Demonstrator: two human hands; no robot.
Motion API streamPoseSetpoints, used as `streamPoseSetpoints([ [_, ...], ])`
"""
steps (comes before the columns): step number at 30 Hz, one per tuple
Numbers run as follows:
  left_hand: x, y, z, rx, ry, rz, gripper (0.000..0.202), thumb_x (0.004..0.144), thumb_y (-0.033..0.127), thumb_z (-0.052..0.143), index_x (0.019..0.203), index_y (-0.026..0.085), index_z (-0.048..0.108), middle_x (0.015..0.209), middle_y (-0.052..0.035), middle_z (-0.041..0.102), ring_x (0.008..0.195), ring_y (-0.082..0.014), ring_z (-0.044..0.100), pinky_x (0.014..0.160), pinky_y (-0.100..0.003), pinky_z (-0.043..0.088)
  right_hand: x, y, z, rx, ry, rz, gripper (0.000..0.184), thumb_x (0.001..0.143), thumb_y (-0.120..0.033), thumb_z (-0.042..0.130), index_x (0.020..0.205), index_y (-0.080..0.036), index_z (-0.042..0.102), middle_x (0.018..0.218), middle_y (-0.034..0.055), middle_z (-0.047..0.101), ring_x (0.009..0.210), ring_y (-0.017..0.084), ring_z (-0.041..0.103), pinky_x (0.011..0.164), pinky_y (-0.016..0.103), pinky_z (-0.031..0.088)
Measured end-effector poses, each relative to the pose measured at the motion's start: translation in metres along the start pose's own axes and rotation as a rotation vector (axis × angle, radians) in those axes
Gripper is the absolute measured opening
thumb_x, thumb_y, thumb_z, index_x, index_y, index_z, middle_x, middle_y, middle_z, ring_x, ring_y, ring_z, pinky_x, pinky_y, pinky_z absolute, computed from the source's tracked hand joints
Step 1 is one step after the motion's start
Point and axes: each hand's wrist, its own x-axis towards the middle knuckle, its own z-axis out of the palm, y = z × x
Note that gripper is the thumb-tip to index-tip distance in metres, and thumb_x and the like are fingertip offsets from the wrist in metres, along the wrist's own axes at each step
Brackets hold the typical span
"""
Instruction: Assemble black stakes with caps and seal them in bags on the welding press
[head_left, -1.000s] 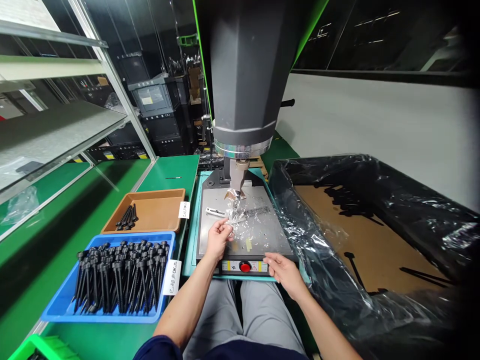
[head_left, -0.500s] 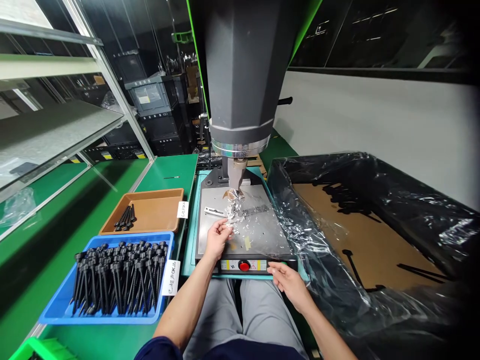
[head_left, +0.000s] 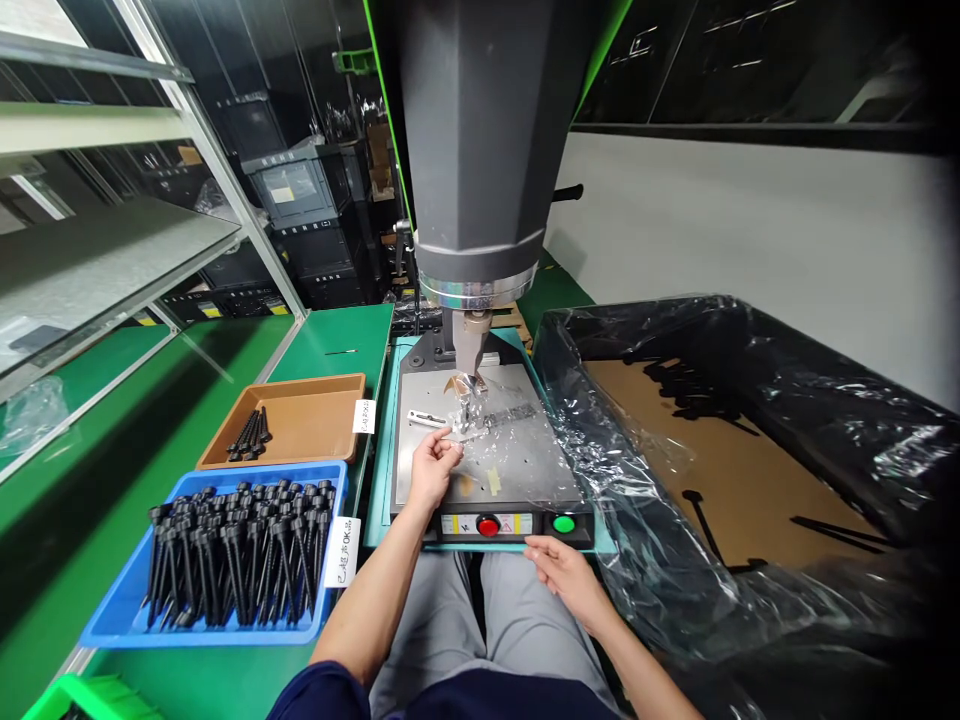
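Note:
My left hand (head_left: 435, 468) is over the metal plate (head_left: 525, 470) of the press machine, its thumb and fingertips pinched together beside a small fixture below the machine's metal tip (head_left: 470, 345). What the pinch holds is too small to make out. Clear plastic film (head_left: 517, 400) lies around the tip and over part of the plate. My right hand (head_left: 568, 578) is just in front of the control panel, fingers loosely bent and apart, holding nothing. Nearest to it are a green button (head_left: 563, 524) and a red button (head_left: 488, 525).
On the left, a blue tray (head_left: 94, 632) holds many black rod-like parts with round heads. Behind it, a brown tray (head_left: 315, 410) has several more. At the right stands a large box lined with black plastic (head_left: 637, 520), with black parts on cardboard. The machine's grey head (head_left: 480, 130) hangs above.
My right hand has drawn back slightly toward me and left, uncovering the green button. My left hand stays by the fixture, still pinched.

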Motion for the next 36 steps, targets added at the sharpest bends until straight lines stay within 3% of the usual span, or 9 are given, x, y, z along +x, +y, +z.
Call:
streamPoseSetpoints([
  [9, 0.015, 0.002, 0.009, -0.046, 0.1, -0.004, 0.056, 0.059, 0.039, 0.087, 0.102, 0.016, 0.061, 0.069, 0.0022, 0.065, 0.057, -0.0088, 0.057, 0.059, -0.024, 0.045, -0.003, 0.026, 0.007, -0.024, -0.033, 0.018, 0.047, 0.066, -0.053, 0.07, 0.096, -0.016, 0.069, 0.072, 0.0023, 0.061, 0.054, 0.013, 0.05, 0.045, 0.023, 0.033],
  [13, 0.012, 0.0, 0.006, -0.03, 0.111, -0.007, 0.055, 0.06, 0.039, 0.086, 0.103, 0.016, 0.061, 0.071, 0.0022, 0.065, 0.059, -0.0088, 0.057, 0.059, -0.023, 0.045, -0.014, 0.031, 0.009, -0.096, -0.094, -0.013, 0.046, 0.071, -0.054, 0.066, 0.096, -0.016, 0.071, 0.078, 0.0052, 0.066, 0.061, 0.016, 0.057, 0.053, 0.028, 0.044],
  [15, 0.012, -0.001, 0.005, -0.026, 0.115, -0.002, 0.055, 0.059, 0.039, 0.086, 0.102, 0.016, 0.061, 0.071, 0.0021, 0.065, 0.059, -0.0088, 0.057, 0.059, -0.023, 0.044, -0.022, 0.012, 0.007, -0.179, -0.216, -0.101, 0.039, 0.076, -0.051, 0.063, 0.092, -0.017, 0.072, 0.08, 0.006, 0.068, 0.066, 0.019, 0.061, 0.06, 0.031, 0.05],
  [18, 0.012, 0.0, 0.005, -0.032, 0.114, -0.004, 0.055, 0.06, 0.039, 0.086, 0.103, 0.015, 0.061, 0.07, 0.0022, 0.064, 0.057, -0.0085, 0.056, 0.058, -0.023, 0.044, -0.024, -0.052, -0.001, -0.32, -0.315, -0.405, 0.029, 0.088, -0.04, 0.054, 0.09, -0.019, 0.073, 0.09, 0.0073, 0.071, 0.072, 0.019, 0.065, 0.068, 0.033, 0.054],
  [22, 0.012, 0.001, 0.006, -0.037, 0.118, -0.012, 0.057, 0.058, 0.041, 0.087, 0.102, 0.015, 0.061, 0.07, 0.0021, 0.063, 0.057, -0.0087, 0.056, 0.058, -0.023, 0.043, 0.017, -0.16, -0.006, -0.499, 0.123, -0.976, 0.028, 0.095, -0.028, 0.046, 0.106, -0.021, 0.071, 0.106, 0.0092, 0.07, 0.103, 0.023, 0.063, 0.096, 0.041, 0.049],
  [24, 0.012, 0.001, 0.007, -0.032, 0.11, -0.016, 0.058, 0.057, 0.042, 0.087, 0.102, 0.015, 0.061, 0.07, 0.0021, 0.063, 0.056, -0.0087, 0.056, 0.058, -0.023, 0.043, 0.052, -0.2, 0.003, -0.657, 0.193, -1.139, 0.032, 0.095, -0.027, 0.044, 0.114, -0.02, 0.069, 0.118, 0.0114, 0.067, 0.113, 0.026, 0.059, 0.102, 0.046, 0.045],
  [26, 0.011, 0.001, 0.007, -0.033, 0.103, -0.016, 0.059, 0.057, 0.043, 0.087, 0.102, 0.015, 0.061, 0.071, 0.0018, 0.063, 0.056, -0.0085, 0.055, 0.057, -0.023, 0.043, 0.087, -0.223, 0.018, -0.822, 0.163, -1.199, 0.037, 0.096, -0.026, 0.042, 0.123, -0.019, 0.065, 0.132, 0.0136, 0.059, 0.124, 0.028, 0.051, 0.106, 0.048, 0.042],
  [29, 0.011, 0.0, 0.008, -0.038, 0.097, -0.015, 0.06, 0.057, 0.043, 0.087, 0.103, 0.014, 0.061, 0.072, 0.0008, 0.064, 0.057, -0.0087, 0.055, 0.057, -0.023, 0.043, 0.124, -0.235, 0.041, -1.067, 0.039, -1.131, 0.045, 0.095, -0.031, 0.046, 0.138, -0.019, 0.055, 0.138, 0.0134, 0.054, 0.137, 0.032, 0.037, 0.108, 0.05, 0.038],
  [36, 0.012, -0.002, 0.0, -0.043, 0.099, -0.03, 0.059, 0.057, 0.044, 0.088, 0.101, 0.015, 0.062, 0.073, -0.0008, 0.066, 0.056, -0.0085, 0.055, 0.054, -0.022, 0.043, 0.136, -0.24, 0.051, -1.217, -0.037, -0.956, 0.044, 0.098, -0.04, 0.043, 0.14, -0.031, 0.052, 0.142, 0.0111, 0.049, 0.135, 0.033, 0.037, 0.105, 0.051, 0.038],
])
